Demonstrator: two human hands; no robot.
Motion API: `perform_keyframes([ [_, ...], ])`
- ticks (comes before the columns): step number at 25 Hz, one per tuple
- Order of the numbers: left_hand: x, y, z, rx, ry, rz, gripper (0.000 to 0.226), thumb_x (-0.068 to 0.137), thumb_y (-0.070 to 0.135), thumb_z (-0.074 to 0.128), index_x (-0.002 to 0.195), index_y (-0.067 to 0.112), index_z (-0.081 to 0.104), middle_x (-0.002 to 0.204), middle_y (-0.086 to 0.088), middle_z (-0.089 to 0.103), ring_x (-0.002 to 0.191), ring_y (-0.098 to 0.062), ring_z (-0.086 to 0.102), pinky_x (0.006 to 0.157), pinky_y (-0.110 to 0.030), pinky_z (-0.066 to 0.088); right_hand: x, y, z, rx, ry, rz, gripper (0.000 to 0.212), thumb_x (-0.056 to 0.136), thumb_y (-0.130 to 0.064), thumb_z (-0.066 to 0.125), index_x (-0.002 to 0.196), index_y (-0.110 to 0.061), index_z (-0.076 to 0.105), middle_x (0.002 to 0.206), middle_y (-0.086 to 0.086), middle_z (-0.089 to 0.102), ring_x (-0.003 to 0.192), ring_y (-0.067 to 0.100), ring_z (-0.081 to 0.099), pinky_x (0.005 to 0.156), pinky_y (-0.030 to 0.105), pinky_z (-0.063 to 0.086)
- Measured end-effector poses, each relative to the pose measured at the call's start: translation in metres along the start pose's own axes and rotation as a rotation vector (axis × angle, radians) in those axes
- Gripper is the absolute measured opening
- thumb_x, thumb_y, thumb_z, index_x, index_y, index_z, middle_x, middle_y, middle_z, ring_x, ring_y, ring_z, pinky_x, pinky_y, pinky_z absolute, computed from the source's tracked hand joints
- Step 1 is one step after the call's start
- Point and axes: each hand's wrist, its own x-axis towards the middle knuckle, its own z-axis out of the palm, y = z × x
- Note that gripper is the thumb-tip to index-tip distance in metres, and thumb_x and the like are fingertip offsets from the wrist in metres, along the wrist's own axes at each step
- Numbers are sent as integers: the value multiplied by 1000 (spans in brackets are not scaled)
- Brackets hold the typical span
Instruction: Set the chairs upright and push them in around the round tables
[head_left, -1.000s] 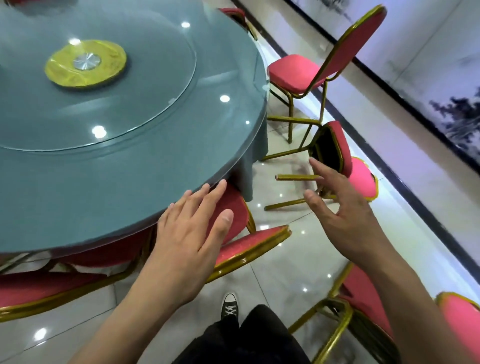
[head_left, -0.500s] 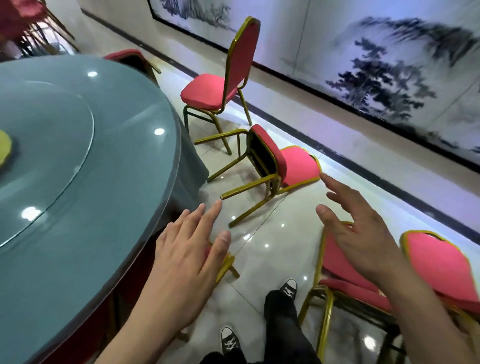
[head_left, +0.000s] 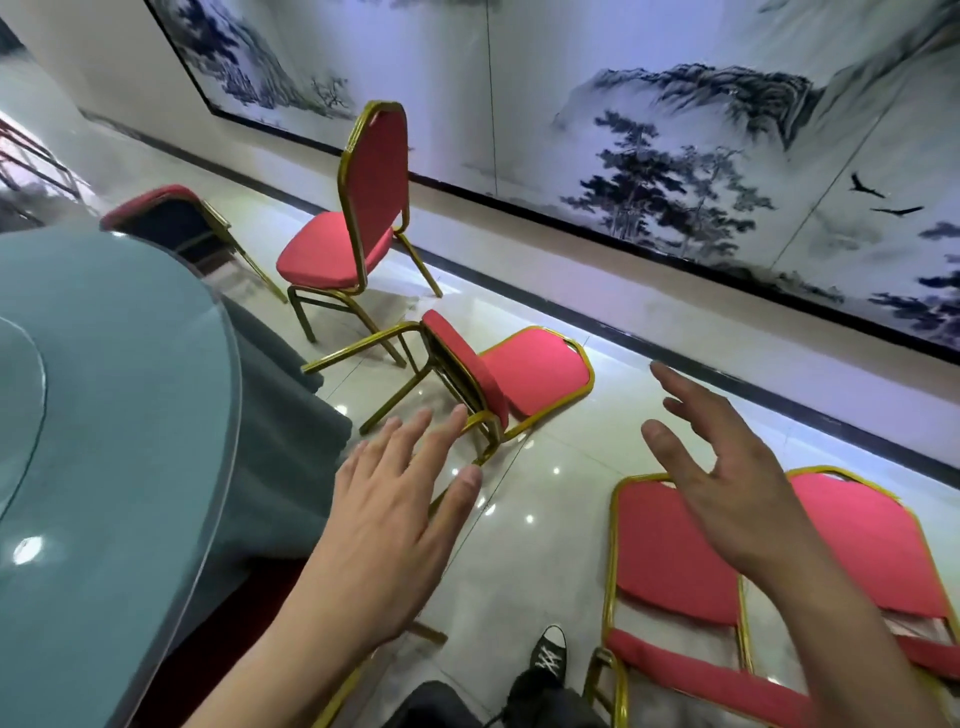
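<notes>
A red chair with a gold frame (head_left: 535, 371) lies tipped on its back on the floor, legs pointing left toward the round table (head_left: 104, 441). Behind it an upright red chair (head_left: 332, 249) stands apart from the table. Another chair (head_left: 161, 213) leans at the table's far edge. At the lower right, two red chairs (head_left: 670, 551) lie tipped side by side. My left hand (head_left: 395, 514) hovers with fingers spread, holding nothing, just short of the fallen chair. My right hand (head_left: 727, 478) is open in the air above the lower-right chairs.
The table has a grey-green cloth and a glass top. A wall with a large ink landscape painting (head_left: 675, 130) runs along the back. Glossy tiled floor (head_left: 550, 499) lies between the table and the wall. My black sneaker (head_left: 548, 652) shows at the bottom.
My view has swung right, away from the table toward the wall. The tipped chair is now nearer the centre. Both hands stay open and raised, holding nothing.
</notes>
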Motion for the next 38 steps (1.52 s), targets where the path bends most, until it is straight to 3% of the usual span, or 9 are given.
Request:
perform_keyframes([
  [9, 143, 51, 8, 2, 29, 23, 67, 88, 76, -1, 152, 59, 0, 165, 25, 3, 143, 12, -12, 119, -25, -5, 126, 45, -49, 16, -3, 58, 51, 95, -58, 52, 144, -62, 40, 141, -33, 47, 130, -17, 41, 95, 13, 34],
  [16, 291, 60, 7, 33, 85, -36, 69, 87, 73, -5, 154, 54, -4, 168, 14, -2, 154, -11, -5, 124, -39, -1, 273, 49, -62, -66, -3, 12, 50, 94, -64, 48, 144, -61, 41, 134, -42, 45, 131, -14, 43, 100, 14, 31],
  [19, 346, 64, -9, 7, 112, -56, 70, 88, 74, -3, 154, 53, -4, 169, 12, 0, 155, -14, -4, 126, -42, 2, 341, 31, -62, -107, -37, -19, 49, 97, -66, 45, 145, -60, 40, 137, -34, 49, 131, -12, 43, 102, 21, 36],
  [23, 421, 68, -34, -8, 187, -75, 67, 92, 72, 1, 156, 50, -2, 169, 7, 2, 155, -18, -2, 126, -44, 2, 437, 5, -60, -161, -43, -121, 55, 97, -72, 39, 149, -57, 36, 147, -32, 44, 136, -12, 39, 103, 17, 31],
  [27, 475, 68, -50, -17, 240, -137, 67, 93, 70, 5, 156, 48, 1, 169, 7, 5, 155, -16, -4, 124, -43, 2, 508, -5, -63, -194, -103, -199, 53, 101, -65, 40, 151, -52, 36, 146, -31, 43, 135, -13, 39, 104, 16, 29],
  [33, 554, 75, -52, -49, 352, -339, 67, 95, 67, 9, 158, 46, 6, 169, 5, 7, 155, -17, 0, 125, -43, 3, 633, 7, -60, -168, -297, -311, 52, 99, -57, 47, 150, -50, 40, 136, -41, 46, 130, -13, 45, 101, 6, 33],
  [36, 598, 90, -41, -44, 439, -527, 68, 95, 65, 9, 159, 43, 11, 169, 2, 11, 155, -22, 4, 125, -46, 7, 712, 15, -50, -169, -497, -392, 55, 98, -56, 46, 152, -44, 41, 140, -24, 51, 133, -4, 47, 113, 26, 38],
  [38, 617, 107, -33, -34, 513, -657, 72, 92, 64, 12, 159, 39, 21, 166, -3, 21, 154, -26, 15, 124, -47, 12, 755, 16, -41, -159, -609, -449, 56, 98, -57, 46, 152, -44, 42, 145, -22, 49, 136, -4, 45, 115, 30, 36],
])
